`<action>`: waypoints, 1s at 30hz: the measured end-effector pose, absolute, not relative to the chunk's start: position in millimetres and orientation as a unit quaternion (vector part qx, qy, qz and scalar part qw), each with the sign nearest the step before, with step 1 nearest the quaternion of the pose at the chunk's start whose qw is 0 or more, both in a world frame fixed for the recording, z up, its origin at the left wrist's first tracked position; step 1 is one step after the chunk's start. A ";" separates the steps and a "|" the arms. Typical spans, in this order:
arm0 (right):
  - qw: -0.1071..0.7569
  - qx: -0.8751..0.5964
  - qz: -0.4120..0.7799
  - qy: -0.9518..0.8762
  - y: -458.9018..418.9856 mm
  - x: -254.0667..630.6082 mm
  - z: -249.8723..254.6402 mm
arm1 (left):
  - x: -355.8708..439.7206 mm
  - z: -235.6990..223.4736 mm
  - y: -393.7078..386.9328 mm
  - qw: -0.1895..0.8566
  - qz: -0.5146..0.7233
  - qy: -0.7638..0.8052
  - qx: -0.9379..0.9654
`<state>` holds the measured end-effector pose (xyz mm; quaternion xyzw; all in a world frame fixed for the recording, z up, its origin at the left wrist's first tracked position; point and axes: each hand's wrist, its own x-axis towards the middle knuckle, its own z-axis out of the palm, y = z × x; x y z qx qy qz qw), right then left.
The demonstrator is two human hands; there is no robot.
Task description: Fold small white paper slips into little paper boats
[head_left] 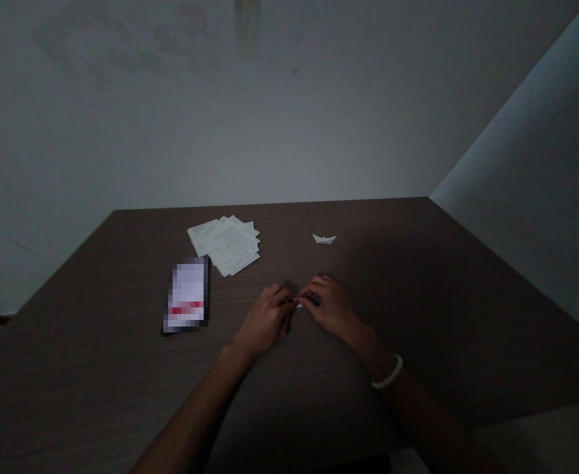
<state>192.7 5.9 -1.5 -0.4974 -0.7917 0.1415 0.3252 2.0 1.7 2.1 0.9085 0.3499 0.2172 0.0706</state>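
Between my fingertips, low over the table's middle, is a small piece of white paper (298,303), mostly covered by my fingers; its shape cannot be made out. My left hand (268,317) pinches it from the left. From the other side my right hand (329,306) grips it between thumb and forefinger. A small white folded paper boat (324,239) stands on the table beyond my right hand, apart from both hands.
The brown wooden table (417,296) backs onto a grey wall (319,131). Several printed paper sheets (227,243) lie fanned out at the back left. Nearer me is a dark-edged tablet or phone (188,294) with a blurred screen. Another wall slants along the right.
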 end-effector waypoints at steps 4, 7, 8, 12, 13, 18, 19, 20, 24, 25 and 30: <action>0.319 -0.511 0.147 -0.785 6.0 192.5 -1.8 | -0.2 8.2 0.9 0.048 0.177 0.341 0.922; 0.318 -0.512 0.148 -0.784 6.8 192.6 -3.5 | -0.8 12.1 0.5 0.036 0.163 0.338 0.926; 0.319 -0.511 0.149 -0.784 7.0 192.8 -4.1 | -0.7 12.6 0.5 0.034 0.163 0.338 0.926; 0.326 -0.508 0.153 -0.783 7.0 194.7 -5.5 | 0.2 11.8 0.5 0.036 0.176 0.346 0.921; 0.327 -0.509 0.155 -0.781 6.8 195.2 -5.4 | 0.3 11.5 0.6 0.038 0.178 0.348 0.920; 0.322 -0.515 0.166 -0.777 6.3 196.3 -4.0 | 0.4 10.9 0.5 0.044 0.173 0.349 0.920; 0.321 -0.518 0.168 -0.775 6.6 196.1 -4.3 | 0.4 11.0 0.5 0.044 0.172 0.349 0.920; 0.320 -0.521 0.169 -0.773 7.1 195.9 -5.0 | 0.4 11.0 0.5 0.043 0.171 0.350 0.920; 0.329 -0.537 0.174 -0.757 10.0 196.2 -10.2 | 0.5 11.7 0.1 0.040 0.166 0.350 0.921; 0.333 -0.540 0.174 -0.753 10.7 196.6 -11.6 | 0.5 11.8 0.0 0.039 0.166 0.350 0.921; 0.360 -0.550 0.179 -0.732 12.0 198.2 -14.7 | 0.6 11.9 -0.1 0.036 0.167 0.347 0.922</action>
